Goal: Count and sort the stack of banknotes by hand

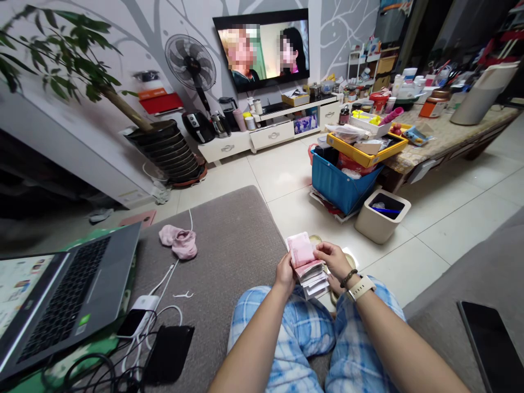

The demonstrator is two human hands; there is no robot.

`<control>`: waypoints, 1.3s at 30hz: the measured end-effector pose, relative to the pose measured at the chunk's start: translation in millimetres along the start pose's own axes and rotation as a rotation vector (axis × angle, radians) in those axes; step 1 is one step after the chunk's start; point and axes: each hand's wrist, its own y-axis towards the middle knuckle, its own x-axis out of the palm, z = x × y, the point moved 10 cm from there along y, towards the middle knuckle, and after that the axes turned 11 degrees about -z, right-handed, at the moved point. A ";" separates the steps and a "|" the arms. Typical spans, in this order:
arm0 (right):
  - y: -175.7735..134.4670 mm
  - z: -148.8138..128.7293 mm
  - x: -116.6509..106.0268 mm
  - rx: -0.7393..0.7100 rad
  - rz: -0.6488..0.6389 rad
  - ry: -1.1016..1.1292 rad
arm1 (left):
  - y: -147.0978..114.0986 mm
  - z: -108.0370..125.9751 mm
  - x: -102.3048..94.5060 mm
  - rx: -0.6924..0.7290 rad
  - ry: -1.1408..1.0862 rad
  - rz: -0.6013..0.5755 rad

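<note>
Pink rectangular paper notes (300,248)
Left hand (285,274) clasps, likely steadying them; right hand (335,262) pinches their right edge between fingers.

The banknotes (302,251) in the grip are thin, smooth-looking paper with a matt face, and the trousers (309,333) just beneath it are soft, matt cloth. Left of the grip, the seat (229,240) has a rough woven covering, and the laptop (107,275) is smooth with a dull sheen. Beyond the grip, the floor tiles (282,172) look glossy, the bin (375,226) smooth matt plastic.
</note>
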 end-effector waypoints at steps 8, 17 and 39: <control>-1.3 -3.2 2.5 0.010 -0.015 0.007 | -2.9 7.6 6.5 0.036 0.106 -0.021; -1.4 -1.0 2.7 0.009 -0.012 0.041 | -4.1 8.9 7.7 0.048 0.128 -0.034; -0.3 6.8 1.0 0.039 -0.008 0.069 | -5.4 10.0 12.4 0.038 0.113 -0.046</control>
